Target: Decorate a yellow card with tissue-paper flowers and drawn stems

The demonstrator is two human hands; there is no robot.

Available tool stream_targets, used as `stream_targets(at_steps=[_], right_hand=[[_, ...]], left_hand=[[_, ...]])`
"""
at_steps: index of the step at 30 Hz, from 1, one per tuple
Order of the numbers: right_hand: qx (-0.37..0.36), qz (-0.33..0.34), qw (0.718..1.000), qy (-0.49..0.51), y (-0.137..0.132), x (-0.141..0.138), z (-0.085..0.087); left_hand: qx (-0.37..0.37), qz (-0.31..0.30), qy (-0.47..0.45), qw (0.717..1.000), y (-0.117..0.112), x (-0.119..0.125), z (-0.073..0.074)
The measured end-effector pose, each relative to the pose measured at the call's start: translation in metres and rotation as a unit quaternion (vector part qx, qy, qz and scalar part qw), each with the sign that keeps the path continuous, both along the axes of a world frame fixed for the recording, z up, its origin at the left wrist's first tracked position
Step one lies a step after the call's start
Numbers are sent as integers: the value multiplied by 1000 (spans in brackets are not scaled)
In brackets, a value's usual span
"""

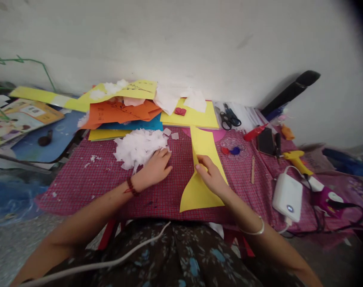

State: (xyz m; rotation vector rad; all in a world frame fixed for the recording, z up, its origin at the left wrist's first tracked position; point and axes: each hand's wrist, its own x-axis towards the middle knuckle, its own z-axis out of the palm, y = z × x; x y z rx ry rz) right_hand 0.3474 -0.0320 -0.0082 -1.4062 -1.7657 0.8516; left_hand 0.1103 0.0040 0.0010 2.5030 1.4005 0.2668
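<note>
A long yellow paper sheet [203, 145] lies on a red checked cloth [79, 179]. My right hand [213, 175] pinches the sheet near its middle, and the paper twists there. My left hand [156, 167] rests with curled fingers on the cloth at the edge of a heap of torn white tissue [138, 147], touching its scraps. I cannot see whether anything is inside its fingers.
Sheets of orange, yellow and blue paper [121, 111] pile up by the wall. Scissors [227, 117], a paint palette [233, 149], a wooden stick [253, 169], a yellow glue gun [295, 159] and a white power bank [287, 197] lie to the right. Books [20, 119] sit left.
</note>
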Motion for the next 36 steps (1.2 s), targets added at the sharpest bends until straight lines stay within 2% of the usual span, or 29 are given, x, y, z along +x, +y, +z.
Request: stream_targets(at_steps=[5,9,13,15,19,22,25,29,32,36], right_hand=[[52,15,998,-37,14,-26,-6],[49,16,996,-70,19,-37,-10],[61,28,996,-67,11,-20,-10],[68,-5,996,-61,6,2,-12],[48,-122,990,-44,-4,55,-28],[7,-162,987,-4,-13,82,-41],[-6,-156,988,14,-20,91,-46],[12,-135,990,-34,-26,89,-41],[34,-116,989,-80,-31,85,-36],[51,-86,988,-119,-34,82,-35]], left_hand=[[9,-26,-49,998,-20,-5,18],[-13,-53,-81,995,-16,2,17],[-81,-36,-153,984,-7,10,10],[-124,-6,-177,976,-4,12,8],[-133,31,-103,985,3,17,6],[-125,37,-57,990,6,21,5],[-111,51,-4,993,9,27,4],[-97,66,65,991,11,32,2],[-96,59,104,988,11,34,3],[-63,37,201,977,10,40,8]])
